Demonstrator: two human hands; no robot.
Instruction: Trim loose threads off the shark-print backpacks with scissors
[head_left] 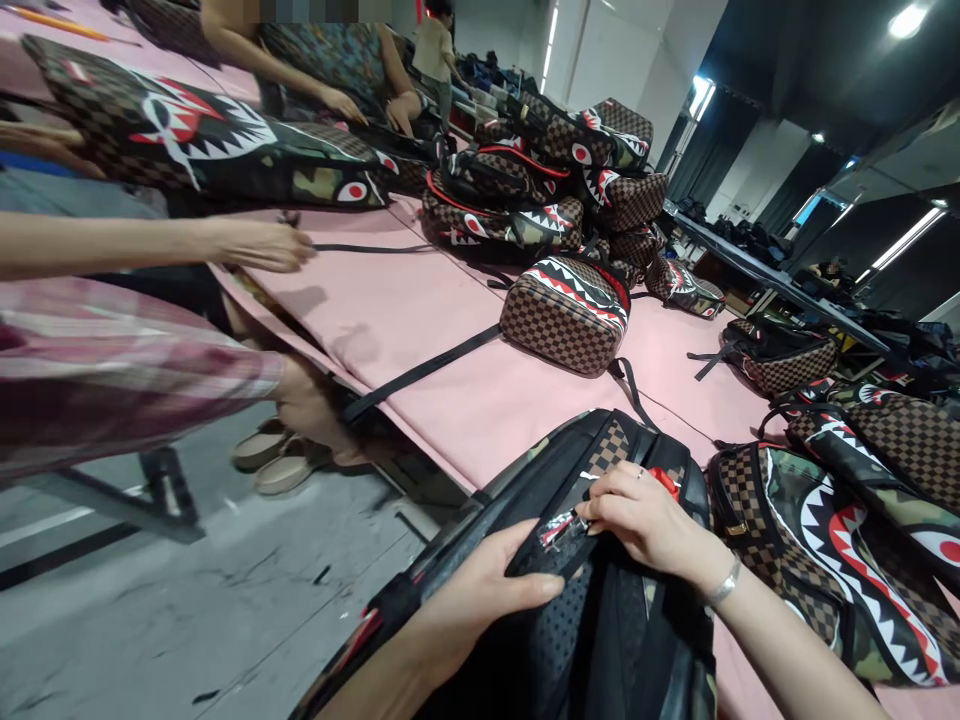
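Note:
A black backpack point(592, 620) with brown checker and camouflage panels lies at the near edge of the pink table point(420, 330). My left hand point(472, 600) grips its black mesh edge, fingers wrapped over it. My right hand point(645, 520), with a ring and a silver bracelet, pinches a small red-and-white zipper pull point(559, 528) at the bag's top. Both hands rest on this backpack.
Another backpack point(566, 315) with a shark-mouth print lies mid-table, and several more are piled behind it point(555, 180) and at the right point(862, 530). Other people's hands at the left hold black straps point(259, 245) point(315, 405). Grey floor lies below left.

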